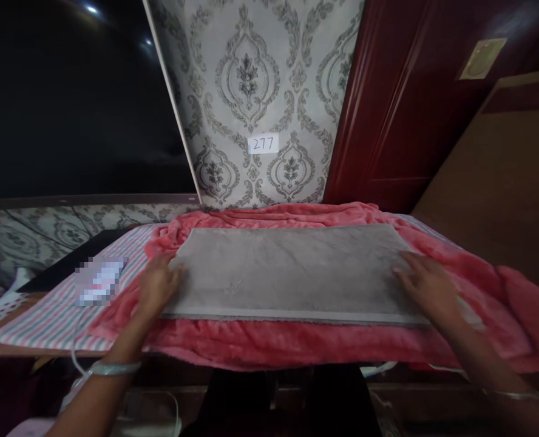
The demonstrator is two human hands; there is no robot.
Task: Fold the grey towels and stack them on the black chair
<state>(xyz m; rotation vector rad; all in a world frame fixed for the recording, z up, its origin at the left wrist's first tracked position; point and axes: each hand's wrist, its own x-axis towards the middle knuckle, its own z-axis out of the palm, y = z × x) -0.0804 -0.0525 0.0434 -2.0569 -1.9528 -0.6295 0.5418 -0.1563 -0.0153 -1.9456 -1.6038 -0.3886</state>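
Note:
A grey, plush-looking mat, long and rectangular, lies flat across a rumpled pink fleece blanket. My left hand rests over the mat's left end, thumb and fingers bent and a little apart. At the other end my right hand lies across the mat's right side, its thumb separated from the forefinger and the fingertips on the grey surface. Both hands are slightly blurred, and their outer fingers are partly hidden. No gap shows between the fingertips and the mat.
Under the blanket is a striped cloth; a pixelated pale object with a cord sits on it at left. A large dark screen stands behind. Patterned wallpaper bears a paper marked 277. A cardboard panel leans at right.

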